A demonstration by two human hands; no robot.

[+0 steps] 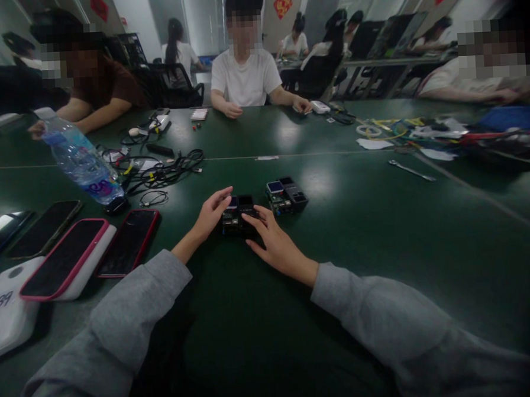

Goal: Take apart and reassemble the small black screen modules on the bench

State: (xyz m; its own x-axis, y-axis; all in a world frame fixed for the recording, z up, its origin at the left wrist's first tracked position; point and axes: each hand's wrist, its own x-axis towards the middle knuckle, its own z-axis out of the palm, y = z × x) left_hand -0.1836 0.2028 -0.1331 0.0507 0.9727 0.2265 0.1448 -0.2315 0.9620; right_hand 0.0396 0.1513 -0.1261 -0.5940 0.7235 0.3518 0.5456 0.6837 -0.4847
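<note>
A small black electronic device (237, 222) with dark square screens rests on the green table between my hands. At its left side is my left hand (208, 218), fingers stretched forward past its upper left corner and not wrapped round it. My right hand (273, 239) holds the device from the right, with one fingertip on its top and the thumb near its front edge. Part of the device is hidden under the fingers. A second, similar device (298, 195), with a green circuit board showing, lies just behind my right hand.
Several phones (129, 244) and a white case marked 39 (13, 306) lie left. Behind them a plastic bottle (83, 157) leans beside black cables (170, 171). A wrench (411, 170) and a wire pile (421, 131) are right. A person in white (246, 78) sits opposite.
</note>
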